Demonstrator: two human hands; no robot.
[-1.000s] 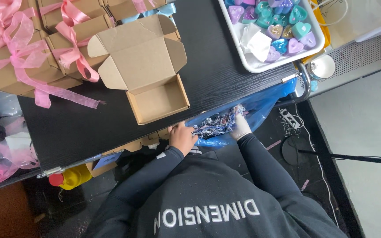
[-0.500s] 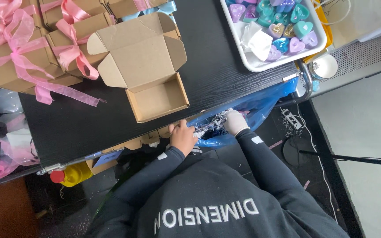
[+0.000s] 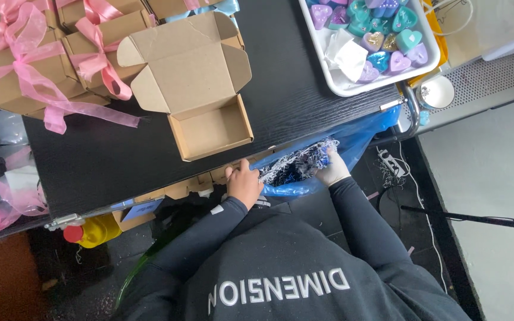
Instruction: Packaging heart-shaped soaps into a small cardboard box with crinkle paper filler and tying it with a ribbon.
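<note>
- Shredded paper (image 3: 297, 163), a tangled tuft of blue, black and white strips, sits in the mouth of a blue bag (image 3: 352, 142) hanging at the near edge of the table (image 3: 304, 101).
- The right hand (image 3: 330, 171) is at the tuft's right end, its fingers buried in the strips; whether they pinch or lie spread cannot be told.
- The left hand (image 3: 244, 183) is at the tuft's left end, at the bag's rim just below the table edge, fingers curled together; whether it grips the bag or the paper is unclear.
- The open box (image 3: 211, 127), plain brown cardboard with its lid (image 3: 184, 65) flung back, stands near the table's front edge, just above the left hand and apart from the bag.
- Between box and bag runs a bare strip of black tabletop; a wider bare patch lies to the box's right, up to the tray (image 3: 352, 89).
- The white tray, at the far right corner, holds heart-shaped pieces (image 3: 382, 41) in teal, purple and blue.
- Closed boxes (image 3: 25, 83) tied with pink ribbon (image 3: 43, 89) crowd the far left, touching the open lid's left flap.
</note>
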